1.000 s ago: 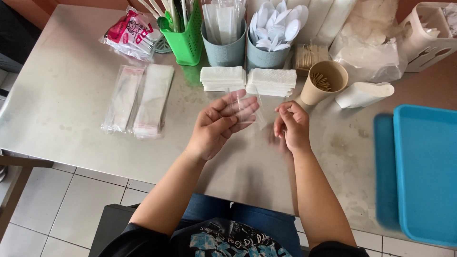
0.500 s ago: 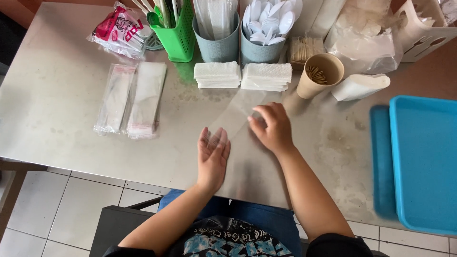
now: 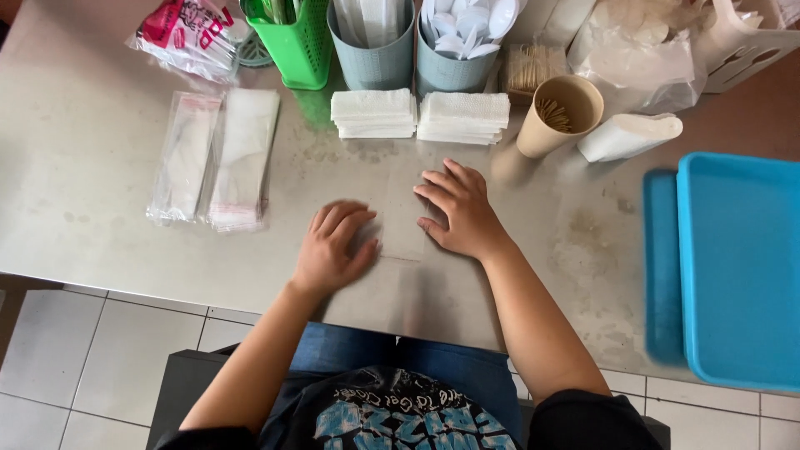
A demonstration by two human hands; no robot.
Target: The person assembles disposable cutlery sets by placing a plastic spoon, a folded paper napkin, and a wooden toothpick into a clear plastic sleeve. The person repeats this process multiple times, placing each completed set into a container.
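A clear plastic sleeve (image 3: 398, 218) lies flat on the table at the centre of the frame, so thin and see-through that only its faint edges and a reddish line along its near end show. The left hand (image 3: 332, 248) rests palm down on its left edge, fingers loosely together and slightly curled. The right hand (image 3: 460, 210) presses flat on its right edge, fingers spread.

Above them sit two neat stacks of folded white napkins (image 3: 419, 115), soft and square. Behind those stand two grey-blue ribbed cups (image 3: 412, 57), one holding white plastic spoons, and a green slotted basket (image 3: 298, 48), all cut off by the top edge. A tan paper cup (image 3: 557, 115) at upper right holds small wooden sticks, hard to make out. At left lie more clear sleeves (image 3: 215, 158) in flat bundles. Two bright blue trays (image 3: 733, 267), blurred, run off the right edge.

The table (image 3: 75, 167) is dull, scuffed metal; pale floor tiles show below.
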